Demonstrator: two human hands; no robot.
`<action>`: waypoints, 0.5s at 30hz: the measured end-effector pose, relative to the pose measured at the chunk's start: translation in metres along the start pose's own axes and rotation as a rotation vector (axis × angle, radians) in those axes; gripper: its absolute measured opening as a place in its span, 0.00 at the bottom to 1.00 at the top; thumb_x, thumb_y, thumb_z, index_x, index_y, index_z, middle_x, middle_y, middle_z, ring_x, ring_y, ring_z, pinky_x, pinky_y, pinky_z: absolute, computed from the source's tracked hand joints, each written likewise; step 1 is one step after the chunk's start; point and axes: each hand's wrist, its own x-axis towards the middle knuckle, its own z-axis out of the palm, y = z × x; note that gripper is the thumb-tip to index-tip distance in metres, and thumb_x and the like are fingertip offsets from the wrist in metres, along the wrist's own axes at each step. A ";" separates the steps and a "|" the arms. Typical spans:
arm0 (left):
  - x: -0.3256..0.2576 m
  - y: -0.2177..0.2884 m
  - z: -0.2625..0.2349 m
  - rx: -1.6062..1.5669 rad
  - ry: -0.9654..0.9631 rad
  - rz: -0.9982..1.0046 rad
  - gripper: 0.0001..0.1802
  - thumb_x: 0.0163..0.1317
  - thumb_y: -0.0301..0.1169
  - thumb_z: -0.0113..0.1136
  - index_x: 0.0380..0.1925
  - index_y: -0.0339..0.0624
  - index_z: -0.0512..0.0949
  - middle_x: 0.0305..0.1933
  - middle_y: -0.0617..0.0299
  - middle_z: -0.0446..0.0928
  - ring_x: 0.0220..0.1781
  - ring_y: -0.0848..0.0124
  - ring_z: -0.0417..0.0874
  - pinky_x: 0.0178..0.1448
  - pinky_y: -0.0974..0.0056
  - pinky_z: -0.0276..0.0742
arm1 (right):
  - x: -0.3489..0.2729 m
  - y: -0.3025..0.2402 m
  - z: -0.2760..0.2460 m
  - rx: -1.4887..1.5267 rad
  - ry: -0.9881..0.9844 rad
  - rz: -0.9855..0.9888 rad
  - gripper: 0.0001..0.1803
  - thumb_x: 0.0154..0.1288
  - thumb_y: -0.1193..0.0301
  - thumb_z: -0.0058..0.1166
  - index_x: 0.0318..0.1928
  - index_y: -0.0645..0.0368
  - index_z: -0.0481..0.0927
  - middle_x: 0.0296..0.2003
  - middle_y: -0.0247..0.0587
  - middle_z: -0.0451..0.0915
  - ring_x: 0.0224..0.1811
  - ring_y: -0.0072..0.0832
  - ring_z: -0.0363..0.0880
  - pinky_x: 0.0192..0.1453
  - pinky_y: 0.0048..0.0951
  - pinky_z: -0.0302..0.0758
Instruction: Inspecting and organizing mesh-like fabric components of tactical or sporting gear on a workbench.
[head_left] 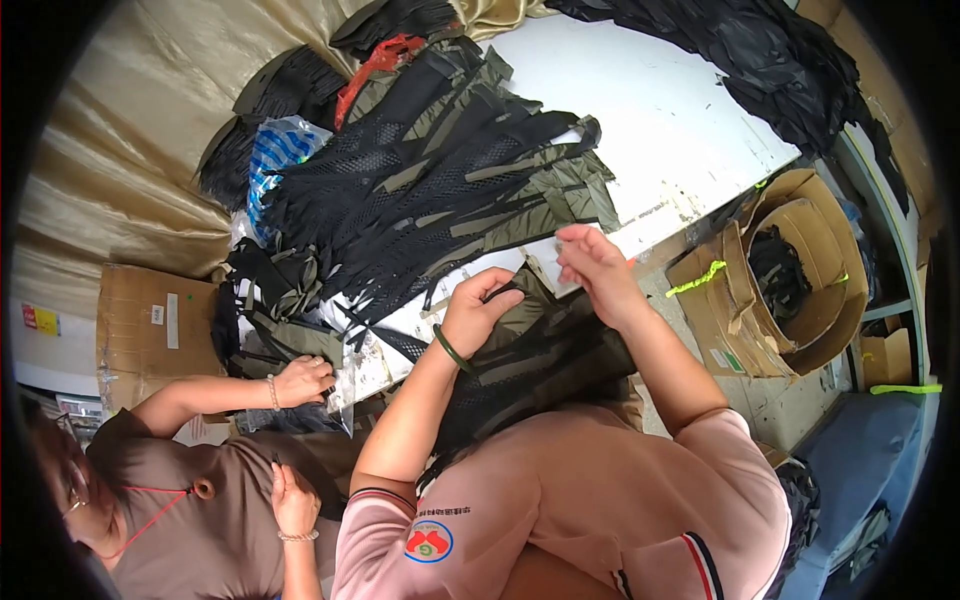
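My left hand (479,313), with a dark green bangle at the wrist, is closed on the edge of an olive and black fabric piece (524,312). More dark fabric (520,375) hangs below it over my lap, against the table's front edge. My right hand (594,265) is just right of the piece, raised a little above it. Its fingers are curled in toward the thumb; anything between them is too small and blurred to make out. Beyond both hands, a large heap of black mesh and olive fabric pieces (430,190) with straps covers the table.
The white table (660,110) carries black fabric (740,50) at its far right. A blue-striped plastic bag (283,160) and a red bag (375,75) lie by the heap. Open cardboard box (730,300) stands right. At left, a co-worker's hand (300,381) touches fabric beside a closed box (160,330).
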 end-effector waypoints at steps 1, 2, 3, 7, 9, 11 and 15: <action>0.000 0.000 -0.003 0.008 0.005 0.004 0.07 0.61 0.19 0.57 0.39 0.34 0.76 0.36 0.66 0.80 0.37 0.81 0.77 0.44 0.74 0.73 | -0.002 0.000 0.002 0.004 -0.008 -0.004 0.11 0.67 0.74 0.50 0.49 0.59 0.73 0.35 0.31 0.77 0.34 0.16 0.73 0.42 0.16 0.70; 0.001 0.000 -0.006 -0.070 0.012 0.018 0.07 0.61 0.19 0.57 0.40 0.34 0.76 0.36 0.66 0.79 0.38 0.81 0.77 0.44 0.74 0.73 | -0.006 -0.001 0.006 -0.094 -0.103 0.054 0.11 0.68 0.74 0.50 0.50 0.59 0.73 0.38 0.32 0.77 0.36 0.17 0.75 0.44 0.18 0.71; 0.002 0.002 -0.006 -0.150 0.014 0.030 0.07 0.62 0.20 0.57 0.40 0.34 0.76 0.37 0.66 0.79 0.38 0.81 0.77 0.44 0.74 0.73 | -0.011 -0.002 0.009 -0.193 -0.194 0.112 0.12 0.68 0.73 0.50 0.50 0.60 0.74 0.41 0.33 0.78 0.38 0.18 0.76 0.46 0.20 0.72; 0.001 0.017 -0.008 -0.039 -0.086 0.017 0.09 0.62 0.25 0.59 0.42 0.34 0.75 0.38 0.67 0.78 0.40 0.81 0.75 0.46 0.73 0.72 | -0.015 -0.003 0.013 -0.140 -0.376 0.239 0.13 0.65 0.73 0.53 0.49 0.62 0.75 0.42 0.33 0.79 0.42 0.19 0.76 0.47 0.21 0.74; 0.000 0.022 -0.007 -0.005 -0.095 -0.006 0.09 0.62 0.27 0.60 0.41 0.34 0.76 0.37 0.68 0.78 0.38 0.80 0.75 0.45 0.73 0.72 | -0.013 -0.002 0.013 -0.185 -0.392 0.191 0.13 0.65 0.73 0.54 0.49 0.63 0.75 0.42 0.34 0.79 0.40 0.18 0.76 0.46 0.21 0.74; 0.001 0.022 -0.010 0.164 -0.084 0.034 0.08 0.62 0.26 0.60 0.40 0.34 0.77 0.36 0.68 0.78 0.38 0.81 0.75 0.45 0.73 0.72 | -0.013 -0.009 0.014 -0.371 -0.425 0.215 0.14 0.64 0.75 0.53 0.50 0.63 0.74 0.41 0.37 0.79 0.39 0.23 0.78 0.47 0.27 0.75; 0.003 0.028 -0.013 0.095 -0.007 0.056 0.07 0.62 0.25 0.59 0.39 0.34 0.78 0.36 0.68 0.79 0.38 0.81 0.75 0.44 0.74 0.72 | -0.013 -0.008 -0.002 0.293 -0.481 0.373 0.17 0.63 0.78 0.52 0.53 0.64 0.72 0.39 0.40 0.80 0.39 0.30 0.80 0.48 0.32 0.75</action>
